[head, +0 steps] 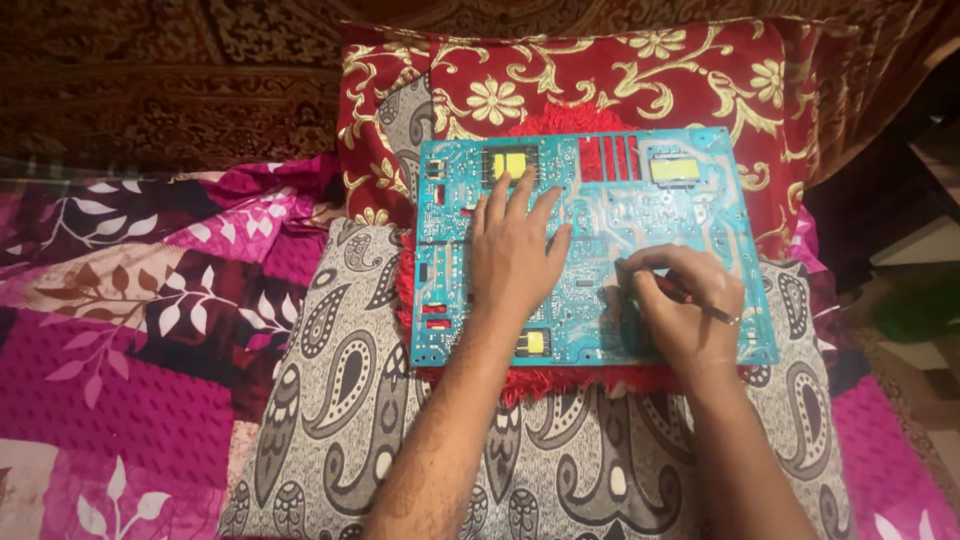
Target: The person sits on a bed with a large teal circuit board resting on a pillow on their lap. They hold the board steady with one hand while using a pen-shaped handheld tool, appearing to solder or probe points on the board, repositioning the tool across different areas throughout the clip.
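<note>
A large teal circuit board [640, 210] lies solder side up on a red shaggy mat [560, 382], with yellow parts showing through cut-outs near its top and bottom edges. My left hand [512, 250] rests flat on the board's left-centre, fingers spread and pointing away from me. My right hand [685, 305] is closed around a thin dark pen-like tool [712, 312], its tip touching the board near the middle. The tool's end sticks out past my fingers to the right.
The mat sits on a grey paisley cushion [340, 400]. A red cushion with gold flowers [560, 80] lies behind the board. Pink and maroon leaf-print bedding [120, 330] spreads to the left. Dark floor drops off at the right.
</note>
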A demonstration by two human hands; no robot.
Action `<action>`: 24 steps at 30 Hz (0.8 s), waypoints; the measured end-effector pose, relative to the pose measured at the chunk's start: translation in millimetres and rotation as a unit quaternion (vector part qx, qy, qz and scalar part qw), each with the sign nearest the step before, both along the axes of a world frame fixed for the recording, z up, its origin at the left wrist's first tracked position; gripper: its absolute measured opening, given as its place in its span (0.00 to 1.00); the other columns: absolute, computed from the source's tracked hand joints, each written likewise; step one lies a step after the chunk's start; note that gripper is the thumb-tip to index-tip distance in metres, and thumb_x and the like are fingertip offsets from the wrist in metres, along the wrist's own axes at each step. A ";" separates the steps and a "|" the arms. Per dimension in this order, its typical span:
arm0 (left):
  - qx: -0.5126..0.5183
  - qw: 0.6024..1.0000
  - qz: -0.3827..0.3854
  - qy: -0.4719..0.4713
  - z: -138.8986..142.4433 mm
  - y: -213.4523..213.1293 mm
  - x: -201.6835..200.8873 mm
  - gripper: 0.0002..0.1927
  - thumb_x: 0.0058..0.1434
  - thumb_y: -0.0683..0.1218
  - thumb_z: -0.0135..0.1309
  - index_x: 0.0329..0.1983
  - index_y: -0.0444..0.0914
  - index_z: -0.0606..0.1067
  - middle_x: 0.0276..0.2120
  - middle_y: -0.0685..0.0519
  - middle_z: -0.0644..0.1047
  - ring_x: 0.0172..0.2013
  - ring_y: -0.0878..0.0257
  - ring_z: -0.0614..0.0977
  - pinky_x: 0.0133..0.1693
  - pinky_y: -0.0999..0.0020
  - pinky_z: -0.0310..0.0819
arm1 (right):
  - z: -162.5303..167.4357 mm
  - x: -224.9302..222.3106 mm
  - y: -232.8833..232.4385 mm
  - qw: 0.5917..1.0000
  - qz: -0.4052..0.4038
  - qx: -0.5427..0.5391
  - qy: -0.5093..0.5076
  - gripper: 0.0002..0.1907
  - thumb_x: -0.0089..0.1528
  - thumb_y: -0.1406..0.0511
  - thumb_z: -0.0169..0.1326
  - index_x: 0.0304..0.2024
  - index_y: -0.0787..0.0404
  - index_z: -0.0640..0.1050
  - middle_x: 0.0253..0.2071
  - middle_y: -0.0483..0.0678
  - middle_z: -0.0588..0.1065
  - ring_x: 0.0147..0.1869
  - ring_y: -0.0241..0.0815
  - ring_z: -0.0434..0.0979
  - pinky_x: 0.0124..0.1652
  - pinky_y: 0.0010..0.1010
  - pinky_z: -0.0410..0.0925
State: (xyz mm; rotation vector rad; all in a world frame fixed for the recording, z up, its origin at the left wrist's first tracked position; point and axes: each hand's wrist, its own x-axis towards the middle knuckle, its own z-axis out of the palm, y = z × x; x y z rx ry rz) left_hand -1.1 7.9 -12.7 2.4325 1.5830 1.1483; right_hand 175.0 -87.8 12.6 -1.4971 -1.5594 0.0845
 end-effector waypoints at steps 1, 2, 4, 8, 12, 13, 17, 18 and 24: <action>-0.001 1.000 0.000 0.001 0.6 0.4 -0.2 0.26 0.62 0.56 0.56 0.63 0.45 0.75 0.68 0.45 0.68 0.70 0.44 0.63 0.68 0.44 0.53 | 1.3 -0.2 1.0 1.000 0.006 -0.001 0.010 0.03 0.61 0.67 0.59 0.36 0.57 0.84 0.35 0.47 0.82 0.36 0.37 0.81 0.36 0.27 0.73; -0.003 1.000 0.001 0.001 0.6 0.1 -0.3 0.26 0.62 0.56 0.56 0.63 0.45 0.75 0.68 0.45 0.68 0.70 0.45 0.63 0.68 0.44 0.53 | 2.7 -0.3 2.4 1.000 0.000 -0.008 0.013 0.03 0.61 0.67 0.60 0.36 0.57 0.84 0.36 0.47 0.82 0.36 0.37 0.81 0.36 0.27 0.73; -0.008 1.000 0.003 0.002 0.2 0.0 -0.3 0.25 0.63 0.56 0.56 0.63 0.46 0.75 0.68 0.45 0.68 0.70 0.45 0.63 0.69 0.44 0.53 | 5.4 -1.0 6.4 0.999 -0.014 -0.021 0.022 0.03 0.61 0.66 0.60 0.36 0.57 0.84 0.36 0.47 0.82 0.35 0.37 0.82 0.36 0.28 0.73; -0.013 1.000 0.002 0.006 0.9 0.1 -0.4 0.26 0.63 0.56 0.56 0.63 0.45 0.75 0.68 0.45 0.68 0.70 0.45 0.62 0.68 0.44 0.52 | 6.5 -3.8 0.1 1.000 -0.018 -0.018 -0.015 0.03 0.60 0.67 0.61 0.36 0.56 0.85 0.35 0.47 0.82 0.34 0.39 0.81 0.35 0.29 0.73; -0.017 1.000 0.004 0.010 0.7 -0.2 -0.7 0.26 0.63 0.56 0.55 0.63 0.46 0.75 0.68 0.45 0.68 0.70 0.45 0.62 0.69 0.44 0.52 | 7.0 -3.7 0.2 1.000 -0.012 -0.016 0.004 0.04 0.61 0.68 0.59 0.36 0.57 0.84 0.37 0.46 0.82 0.37 0.38 0.82 0.37 0.27 0.74; -0.017 1.000 0.003 0.008 0.4 -0.8 -0.7 0.26 0.63 0.56 0.55 0.63 0.46 0.75 0.68 0.45 0.68 0.70 0.45 0.62 0.69 0.44 0.52 | 7.7 -2.7 2.4 1.000 -0.008 -0.007 0.003 0.04 0.62 0.68 0.59 0.36 0.57 0.84 0.37 0.46 0.82 0.38 0.38 0.82 0.38 0.27 0.74; -0.013 1.000 0.002 0.003 0.2 -1.6 0.0 0.26 0.63 0.56 0.55 0.63 0.45 0.75 0.68 0.45 0.68 0.70 0.45 0.62 0.69 0.44 0.52 | 8.4 0.6 8.9 0.999 0.005 -0.021 0.031 0.04 0.62 0.68 0.58 0.38 0.59 0.83 0.38 0.46 0.82 0.37 0.36 0.83 0.38 0.27 0.74; -0.012 1.000 0.001 0.003 0.2 -1.5 0.1 0.26 0.63 0.56 0.55 0.63 0.45 0.75 0.68 0.45 0.68 0.70 0.45 0.62 0.69 0.44 0.52 | 7.7 1.0 8.0 1.000 0.007 -0.018 0.023 0.04 0.62 0.68 0.58 0.37 0.59 0.83 0.38 0.46 0.82 0.38 0.36 0.83 0.38 0.26 0.74; -0.006 1.000 0.001 -0.004 -2.5 -1.3 1.7 0.25 0.63 0.56 0.55 0.63 0.46 0.75 0.68 0.46 0.68 0.70 0.45 0.62 0.69 0.44 0.53 | 0.8 5.0 -3.0 0.998 -0.010 -0.048 0.041 0.05 0.63 0.67 0.58 0.39 0.58 0.84 0.38 0.45 0.82 0.38 0.35 0.82 0.39 0.26 0.73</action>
